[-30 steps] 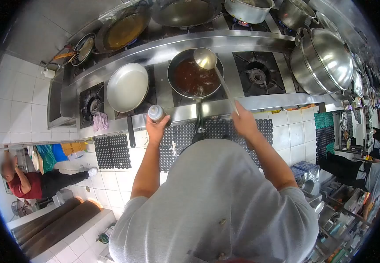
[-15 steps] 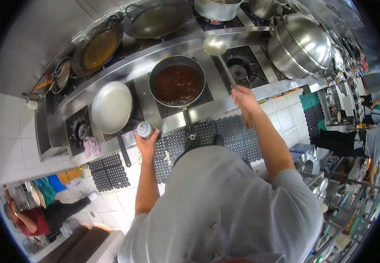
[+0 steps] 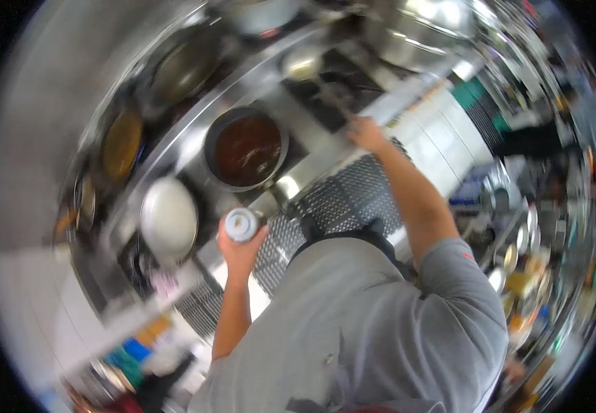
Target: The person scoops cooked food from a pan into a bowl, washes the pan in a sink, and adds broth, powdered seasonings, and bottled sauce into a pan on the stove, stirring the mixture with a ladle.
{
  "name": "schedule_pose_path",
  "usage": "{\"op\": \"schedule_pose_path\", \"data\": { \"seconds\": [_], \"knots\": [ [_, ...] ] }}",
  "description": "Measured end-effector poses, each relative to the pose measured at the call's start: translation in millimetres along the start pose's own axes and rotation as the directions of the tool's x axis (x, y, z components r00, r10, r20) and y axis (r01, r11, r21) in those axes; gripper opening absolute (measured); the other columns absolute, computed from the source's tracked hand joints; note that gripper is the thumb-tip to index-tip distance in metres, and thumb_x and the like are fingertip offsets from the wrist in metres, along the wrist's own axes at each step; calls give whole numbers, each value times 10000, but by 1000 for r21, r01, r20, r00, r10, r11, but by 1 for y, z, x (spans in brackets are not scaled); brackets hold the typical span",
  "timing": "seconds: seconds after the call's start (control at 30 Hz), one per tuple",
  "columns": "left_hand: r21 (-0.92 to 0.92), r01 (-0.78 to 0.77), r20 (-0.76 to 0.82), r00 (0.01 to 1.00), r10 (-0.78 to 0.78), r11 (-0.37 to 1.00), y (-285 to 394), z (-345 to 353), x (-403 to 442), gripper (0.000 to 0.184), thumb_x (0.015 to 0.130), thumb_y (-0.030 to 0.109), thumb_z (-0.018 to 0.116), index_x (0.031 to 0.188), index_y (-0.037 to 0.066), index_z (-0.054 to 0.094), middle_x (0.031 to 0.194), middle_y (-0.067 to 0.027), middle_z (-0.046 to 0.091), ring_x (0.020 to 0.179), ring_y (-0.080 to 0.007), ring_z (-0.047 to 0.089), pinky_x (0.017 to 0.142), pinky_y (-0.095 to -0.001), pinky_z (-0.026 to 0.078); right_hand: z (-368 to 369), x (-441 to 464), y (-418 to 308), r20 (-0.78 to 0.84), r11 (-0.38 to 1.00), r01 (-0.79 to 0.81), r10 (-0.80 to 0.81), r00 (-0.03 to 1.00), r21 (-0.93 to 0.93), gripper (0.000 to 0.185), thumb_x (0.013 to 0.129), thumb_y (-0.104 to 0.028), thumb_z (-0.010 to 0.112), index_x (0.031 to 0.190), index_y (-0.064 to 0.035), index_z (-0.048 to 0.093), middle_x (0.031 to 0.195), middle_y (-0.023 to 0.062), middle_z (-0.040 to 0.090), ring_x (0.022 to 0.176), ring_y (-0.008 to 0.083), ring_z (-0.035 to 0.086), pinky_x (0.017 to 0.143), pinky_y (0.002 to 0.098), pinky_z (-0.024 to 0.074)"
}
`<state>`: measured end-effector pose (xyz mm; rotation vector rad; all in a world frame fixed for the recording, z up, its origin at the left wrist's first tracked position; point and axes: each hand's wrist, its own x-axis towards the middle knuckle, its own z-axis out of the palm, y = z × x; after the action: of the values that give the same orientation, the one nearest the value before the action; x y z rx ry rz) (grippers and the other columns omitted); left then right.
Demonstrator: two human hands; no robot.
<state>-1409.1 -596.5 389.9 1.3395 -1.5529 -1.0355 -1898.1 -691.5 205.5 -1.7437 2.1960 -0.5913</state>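
My left hand (image 3: 238, 253) is wrapped round a small bottle with a pale lid (image 3: 241, 225), seen from above, just in front of the stove edge. In my right hand (image 3: 366, 133) is the handle of a metal ladle (image 3: 303, 63), whose bowl hangs over the stove top near a dark burner. Between the two hands a pan (image 3: 208, 153) sits on the stove with glossy red-brown sauce (image 3: 246, 146) in it. Its handle points toward me. Left of it rests a shallow pale pan (image 3: 168, 217). The frame is blurred by motion.
Along the back row stand a dark wok (image 3: 186, 65), a pan of yellowish liquid (image 3: 122, 146) and a large steel pot (image 3: 418, 31). A pink cloth (image 3: 164, 282) lies at the front left. Black rubber mats (image 3: 342, 196) cover the floor. Another person (image 3: 538, 141) stands far right.
The whole view has swung round and blurred, so the stove now runs more steeply across it. Both hands keep hold of the bottle and the ladle.
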Motion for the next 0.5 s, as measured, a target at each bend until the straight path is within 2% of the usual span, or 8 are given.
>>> {"op": "schedule_pose_path", "data": {
  "seconds": [0.03, 0.1, 0.13, 0.2, 0.3, 0.4, 0.47, 0.5],
  "knots": [
    [-34, -58, 55, 997, 59, 998, 9, 18, 6, 728, 720, 23, 968, 1363, 9, 626, 1259, -90, 720, 1146, -177, 680, 1053, -349, 527, -30, -20, -24, 66, 984, -161, 156, 986, 73, 659, 934, -425, 745, 1477, -72, 625, 1431, 300, 613, 1339, 447, 582, 1152, 526, 475],
    [-161, -46, 225, 971, 82, 986, 42, 58, 19, 815, 698, -50, 939, 1428, 16, 581, 1390, -106, 665, 1236, -196, 642, 1075, -360, 524, -37, -54, -8, 66, 994, -102, 99, 993, 43, 635, 924, -349, 778, 1472, -69, 621, 1367, 269, 631, 1278, 448, 608, 1106, 538, 499],
    [-192, -143, 291, 937, 195, 971, 60, 86, 24, 829, 687, -82, 914, 1435, 21, 572, 1404, -101, 656, 1232, -201, 640, 1078, -370, 524, -51, -89, -10, -72, 998, -33, 37, 997, 61, 631, 898, -286, 796, 1461, -59, 619, 1338, 258, 636, 1261, 434, 625, 1088, 526, 516],
    [-283, -246, 451, 819, 355, 927, 93, 144, 29, 823, 724, -60, 896, 1459, 5, 530, 1409, -140, 645, 1286, -258, 616, 1146, -430, 476, -124, -171, -38, -27, 971, -182, 189, 982, 153, 617, 887, -221, 779, 1456, -71, 591, 1299, 222, 644, 1195, 418, 663, 1005, 515, 566],
    [-456, -266, 591, 624, 512, 850, 156, 246, 4, 864, 787, -5, 896, 1520, 8, 439, 1424, -177, 631, 1329, -304, 596, 1188, -473, 440, -118, -288, -4, -27, 922, -231, 252, 967, 311, 550, 942, -260, 727, 1429, -41, 600, 1252, 232, 639, 1145, 443, 672, 966, 513, 574],
    [-574, -226, 720, 318, 616, 787, 204, 362, -44, 885, 788, 38, 925, 1514, 32, 419, 1445, -190, 628, 1368, -294, 591, 1192, -450, 448, -135, -408, 42, 147, 828, -350, 318, 937, 438, 514, 961, -335, 702, 1303, 48, 691, 1233, 282, 735, 1174, 444, 693, 1008, 503, 555],
    [-641, -184, 740, 108, 663, 745, 230, 435, -94, 886, 788, 56, 942, 1509, 28, 427, 1442, -189, 632, 1359, -289, 602, 1172, -437, 471, -134, -483, 63, 240, 655, -582, 540, 806, 482, 569, 987, -374, 690, 1397, 21, 669, 1350, 268, 705, 1256, 406, 678, 1059, 468, 538],
    [-681, -155, 724, -1, 690, 715, 248, 471, -125, 880, 791, 61, 948, 1505, 25, 433, 1441, -188, 633, 1349, -285, 611, 1158, -429, 484, -133, -519, 68, 179, 564, -624, 648, 741, 540, 597, 989, -401, 692, 1402, 28, 660, 1358, 257, 704, 1251, 404, 676, 1063, 472, 530]
  ]
}}
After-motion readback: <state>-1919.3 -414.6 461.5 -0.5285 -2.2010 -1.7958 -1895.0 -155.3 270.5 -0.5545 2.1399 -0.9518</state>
